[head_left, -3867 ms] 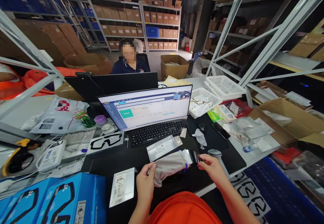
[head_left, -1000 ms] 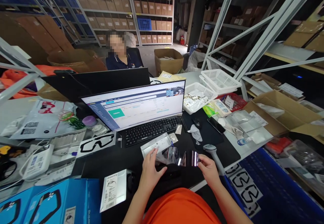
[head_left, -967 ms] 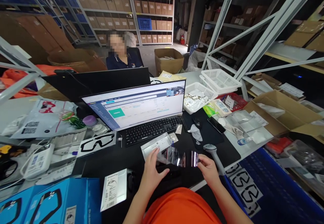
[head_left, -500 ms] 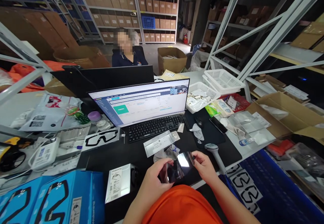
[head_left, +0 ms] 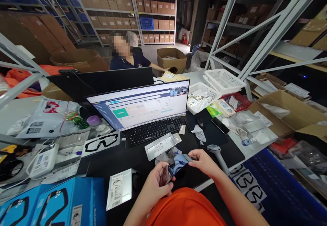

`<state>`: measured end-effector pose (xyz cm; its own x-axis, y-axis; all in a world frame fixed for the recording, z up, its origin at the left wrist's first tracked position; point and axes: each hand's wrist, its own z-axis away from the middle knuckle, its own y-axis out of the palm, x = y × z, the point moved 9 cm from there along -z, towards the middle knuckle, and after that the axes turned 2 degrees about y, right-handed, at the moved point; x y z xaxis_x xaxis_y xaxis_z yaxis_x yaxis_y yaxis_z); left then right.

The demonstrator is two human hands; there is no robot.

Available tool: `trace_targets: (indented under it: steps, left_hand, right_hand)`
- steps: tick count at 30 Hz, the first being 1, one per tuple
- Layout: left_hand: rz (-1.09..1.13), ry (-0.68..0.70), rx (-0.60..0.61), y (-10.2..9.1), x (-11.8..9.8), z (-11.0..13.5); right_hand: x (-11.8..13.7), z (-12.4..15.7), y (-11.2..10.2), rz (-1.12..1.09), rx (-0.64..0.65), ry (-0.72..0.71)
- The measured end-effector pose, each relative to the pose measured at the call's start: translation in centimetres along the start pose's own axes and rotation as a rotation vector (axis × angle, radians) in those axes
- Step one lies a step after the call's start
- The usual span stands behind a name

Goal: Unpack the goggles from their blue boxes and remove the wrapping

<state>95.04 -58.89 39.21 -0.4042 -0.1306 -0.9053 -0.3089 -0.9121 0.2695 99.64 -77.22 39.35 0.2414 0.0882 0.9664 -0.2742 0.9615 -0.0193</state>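
Clamped betw. 2 hands: L hand [head_left: 159, 181] has fingers curled round 1 end of a shiny curved lens [head_left: 180, 161], R hand [head_left: 203, 161] pinches the other w/ thumb & fingertips. Lens is up off the black desk surface [head_left: 100, 164], just beyond the orange shirt [head_left: 184, 209], prob. held by its ends to keep the wide middle untouched & easy to see.

Big to small from there: monitor [head_left: 143, 106] faces the wearer, presumably for reading while seated. Blue boxes [head_left: 94, 198] sit near L, side by side, likely to leave the middle free. Keyboard [head_left: 153, 132] lies right below the screen, handy for typing. Flat white box [head_left: 160, 146] lies betw. keyboard & hands; reason unclear. Scanner [head_left: 217, 154] is beyond the R forearm, handle toward wearer, prob. for a quick grab. Grey pouch [head_left: 163, 157] lies just past the lens, partly hidden; can't tell if it's filled. Smallest: sachet [head_left: 182, 129], near keyboard's R end.
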Motion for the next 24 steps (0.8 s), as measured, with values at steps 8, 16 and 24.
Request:
trace_targets:
  steps: [8,16,24]
  left_hand:
    - [-0.173,0.038,0.116,0.0,-1.1,0.1]
    - [-0.785,0.436,0.007,2.0,-4.7,0.6]
    - [-0.71,0.584,-0.256,1.4,-6.4,1.4]
  right_hand:
    - [2.3,0.6,-1.4,0.26,-0.032,-0.221]
    - [10.1,3.4,-1.1,0.577,-0.27,-0.746]
    - [9.1,7.8,-0.1,0.584,-0.717,-0.866]
